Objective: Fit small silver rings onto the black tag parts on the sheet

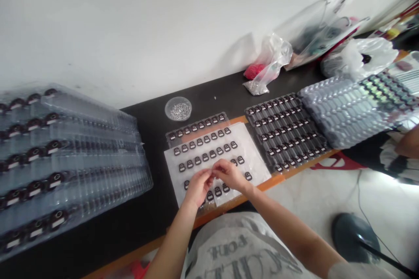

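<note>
My left hand (199, 186) and my right hand (229, 175) meet over a clear tray (170, 139) of small black pieces in rows. Fingertips of both are pinched together, and whatever lies between them is too small to make out. White paper (253, 157) shows under most of the tray's rows. A black piece (248, 176) sits just right of my right hand, while others are partly hidden beneath my hands. Behind the tray stands a round clear dish (178, 109) holding small silvery bits.
Stacked clear trays (98, 161) rise at the left. To the right lie a filled tray (288, 133) and more stacked trays (343, 109). Plastic bags (271, 59) stand by the wall. Another person's arm (409, 143) shows at the right edge.
</note>
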`<state>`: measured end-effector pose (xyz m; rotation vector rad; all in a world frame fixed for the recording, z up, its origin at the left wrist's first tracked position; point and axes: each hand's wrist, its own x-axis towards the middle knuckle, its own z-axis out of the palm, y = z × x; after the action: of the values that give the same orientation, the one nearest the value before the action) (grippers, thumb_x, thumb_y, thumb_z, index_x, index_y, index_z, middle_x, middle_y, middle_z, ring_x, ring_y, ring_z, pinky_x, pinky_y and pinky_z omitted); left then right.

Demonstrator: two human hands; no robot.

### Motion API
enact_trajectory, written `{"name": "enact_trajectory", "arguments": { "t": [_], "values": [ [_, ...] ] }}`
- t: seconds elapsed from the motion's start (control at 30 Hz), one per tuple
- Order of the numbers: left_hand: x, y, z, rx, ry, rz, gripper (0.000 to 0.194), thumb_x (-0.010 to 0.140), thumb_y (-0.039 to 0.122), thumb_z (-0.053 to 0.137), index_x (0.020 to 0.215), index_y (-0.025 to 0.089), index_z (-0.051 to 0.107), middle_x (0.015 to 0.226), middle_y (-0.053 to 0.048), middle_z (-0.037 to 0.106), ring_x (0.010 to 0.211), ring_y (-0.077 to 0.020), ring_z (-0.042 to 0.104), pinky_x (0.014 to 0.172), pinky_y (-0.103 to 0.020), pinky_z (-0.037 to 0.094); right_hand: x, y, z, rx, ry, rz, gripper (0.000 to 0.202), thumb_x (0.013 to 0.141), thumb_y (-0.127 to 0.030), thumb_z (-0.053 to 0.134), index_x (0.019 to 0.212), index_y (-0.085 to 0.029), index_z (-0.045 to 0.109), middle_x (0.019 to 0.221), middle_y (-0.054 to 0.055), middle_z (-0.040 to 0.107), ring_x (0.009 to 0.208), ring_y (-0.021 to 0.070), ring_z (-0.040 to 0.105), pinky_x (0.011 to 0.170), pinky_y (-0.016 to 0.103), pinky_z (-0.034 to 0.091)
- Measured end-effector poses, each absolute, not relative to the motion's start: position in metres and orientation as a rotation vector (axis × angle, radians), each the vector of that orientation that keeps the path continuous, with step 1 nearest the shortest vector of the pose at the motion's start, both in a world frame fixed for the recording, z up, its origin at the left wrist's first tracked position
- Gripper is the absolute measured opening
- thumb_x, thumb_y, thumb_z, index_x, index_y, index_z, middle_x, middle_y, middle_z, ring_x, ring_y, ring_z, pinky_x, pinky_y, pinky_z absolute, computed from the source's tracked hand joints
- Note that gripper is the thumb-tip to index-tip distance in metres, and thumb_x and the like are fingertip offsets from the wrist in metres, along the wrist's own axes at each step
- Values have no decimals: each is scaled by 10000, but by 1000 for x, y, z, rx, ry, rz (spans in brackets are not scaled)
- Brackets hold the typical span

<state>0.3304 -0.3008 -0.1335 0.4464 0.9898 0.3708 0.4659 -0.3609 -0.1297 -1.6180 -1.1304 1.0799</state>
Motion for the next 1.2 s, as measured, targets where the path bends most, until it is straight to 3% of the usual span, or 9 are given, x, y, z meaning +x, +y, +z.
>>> {"name": "enact_trajectory", "arguments": {
  "t": [0.43, 1.2],
  "values": [
    [330, -302, -131, 523, 1003, 370, 156, 622, 252, 710, 692, 125, 653, 599, 3, 563, 549, -73, 460, 494, -185, 329, 465, -364, -126, -1682, -1332, 939, 114, 803, -105, 495, 837, -183, 572, 796, 2, 595, 749, 119, 563, 705, 216, 434],
    [329, -301, -138, 549, 986, 346, 128, 667, 240, 682, 713, 126, 643, 607, 10, 554, 551, -63, 434, 513, -182, 317, 468, -364, -133, -1639, -1242, 1002, 87, 816, -156, 507, 845, -184, 584, 784, -2, 593, 743, 117, 553, 693, 213, 431]
  ]
}}
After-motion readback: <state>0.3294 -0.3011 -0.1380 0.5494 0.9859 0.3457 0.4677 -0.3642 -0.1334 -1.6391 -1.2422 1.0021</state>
